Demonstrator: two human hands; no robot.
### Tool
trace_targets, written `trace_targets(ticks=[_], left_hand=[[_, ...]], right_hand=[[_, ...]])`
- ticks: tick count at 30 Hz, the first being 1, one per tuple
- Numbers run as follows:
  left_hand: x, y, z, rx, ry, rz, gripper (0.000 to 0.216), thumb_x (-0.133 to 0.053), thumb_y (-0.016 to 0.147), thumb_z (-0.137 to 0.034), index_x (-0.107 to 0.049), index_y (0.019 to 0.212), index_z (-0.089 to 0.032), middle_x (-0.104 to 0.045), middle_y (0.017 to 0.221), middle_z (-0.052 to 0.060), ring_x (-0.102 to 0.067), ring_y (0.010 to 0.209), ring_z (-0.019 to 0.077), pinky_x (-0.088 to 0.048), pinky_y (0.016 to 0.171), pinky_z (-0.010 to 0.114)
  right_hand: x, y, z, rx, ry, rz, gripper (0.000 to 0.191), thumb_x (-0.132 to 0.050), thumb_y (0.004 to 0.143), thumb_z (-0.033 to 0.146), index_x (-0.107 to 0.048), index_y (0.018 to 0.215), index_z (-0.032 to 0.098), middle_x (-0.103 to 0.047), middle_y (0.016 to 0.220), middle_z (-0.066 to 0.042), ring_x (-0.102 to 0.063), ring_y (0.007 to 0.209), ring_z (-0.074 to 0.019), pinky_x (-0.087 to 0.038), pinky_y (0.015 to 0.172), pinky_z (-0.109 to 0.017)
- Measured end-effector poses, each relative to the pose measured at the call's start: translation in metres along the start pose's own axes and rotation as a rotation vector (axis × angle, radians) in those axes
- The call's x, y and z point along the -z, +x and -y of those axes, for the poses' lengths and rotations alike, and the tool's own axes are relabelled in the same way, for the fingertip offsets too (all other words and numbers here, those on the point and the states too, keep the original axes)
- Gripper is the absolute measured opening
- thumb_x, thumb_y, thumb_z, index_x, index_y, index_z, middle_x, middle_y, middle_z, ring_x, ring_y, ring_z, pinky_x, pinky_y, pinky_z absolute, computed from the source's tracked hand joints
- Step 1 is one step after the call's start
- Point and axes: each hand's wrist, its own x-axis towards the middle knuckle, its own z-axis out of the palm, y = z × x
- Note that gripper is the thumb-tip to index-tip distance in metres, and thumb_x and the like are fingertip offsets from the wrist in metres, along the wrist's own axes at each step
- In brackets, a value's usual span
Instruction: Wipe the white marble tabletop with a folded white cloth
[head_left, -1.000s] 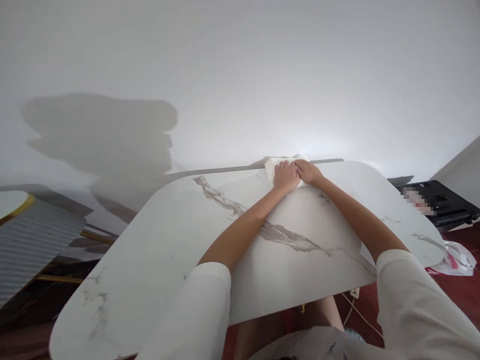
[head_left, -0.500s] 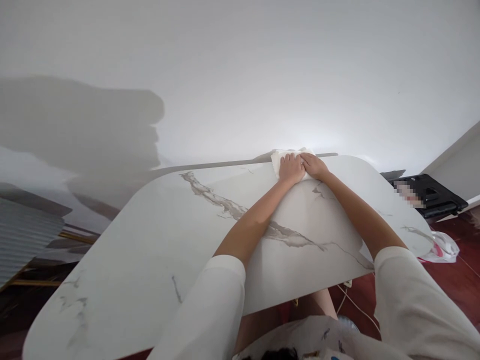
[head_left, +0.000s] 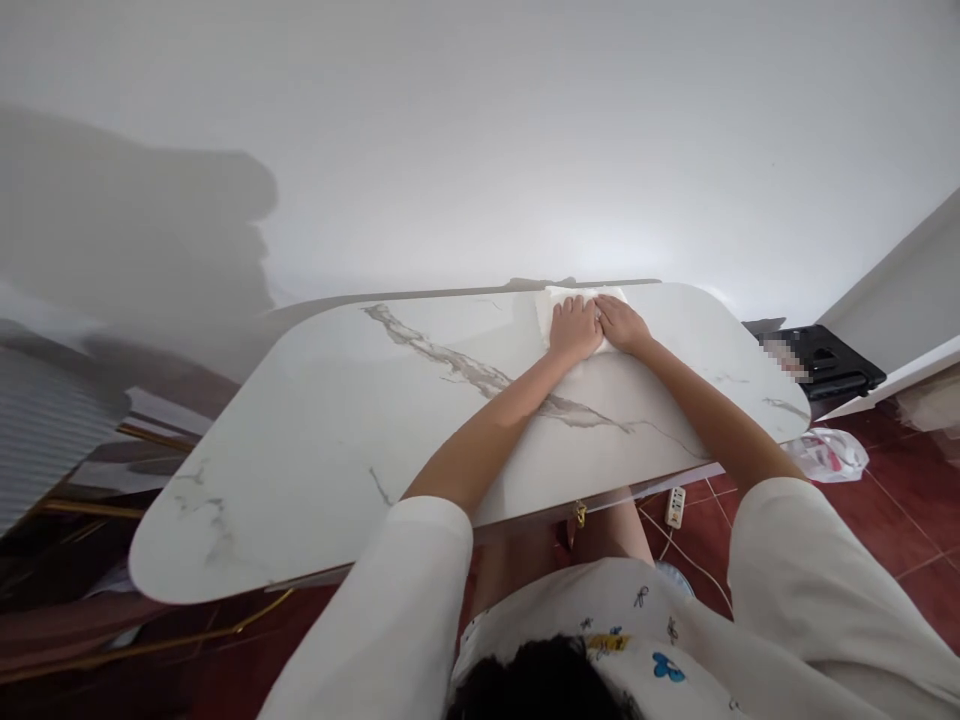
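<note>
A white paper towel [head_left: 545, 312] lies near the back edge of a white marble-patterned table [head_left: 315, 410]. My left hand [head_left: 576, 330] presses down on it, fingers pointing toward the wall and bent slightly over it. Right beside it, my right hand [head_left: 624, 325] bears on the towel's right part, its fingertips touching the left hand. Both palms cover most of the towel, so only its left and back edges show plainly. Grey-brown veins run across the tabletop left of my forearms.
A white wall [head_left: 450, 150] stands directly behind the table. To the right are a black case [head_left: 840, 365] and a clear plastic bag [head_left: 832, 455] on the red tiled floor. A power strip [head_left: 676, 508] with a cord lies below the front edge. Gold-coloured bars [head_left: 150, 437] are at left.
The view has shifted, showing more of the table's front edge and the floor. Both hands stay on the paper towel near the back edge, in almost the same place.
</note>
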Motion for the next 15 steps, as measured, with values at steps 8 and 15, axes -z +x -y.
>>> trace_targets(ticks=[8,15], left_hand=[[0.018,-0.061,-0.016,-0.010,-0.005,0.011,0.041,-0.030,0.095,-0.025,-0.054,0.126,-0.016,-0.050,0.142,0.014,-0.042,0.131,0.0310,-0.031,0.108,0.046],[0.032,-0.096,-0.026,-0.019,-0.003,0.032,0.042,-0.031,0.094,-0.025,-0.053,0.129,-0.015,-0.048,0.145,0.015,-0.039,0.135,0.0317,-0.029,0.110,0.048]], right_hand=[[0.016,-0.060,0.037,0.049,-0.032,-0.015,0.047,-0.027,0.097,0.024,-0.053,0.135,0.012,-0.055,0.141,-0.013,-0.045,0.135,-0.0266,-0.033,0.116,-0.046],[0.027,-0.093,0.063,0.046,-0.063,0.004,0.049,-0.027,0.096,0.022,-0.052,0.134,0.006,-0.053,0.143,-0.017,-0.043,0.136,-0.0282,-0.032,0.117,-0.046]])
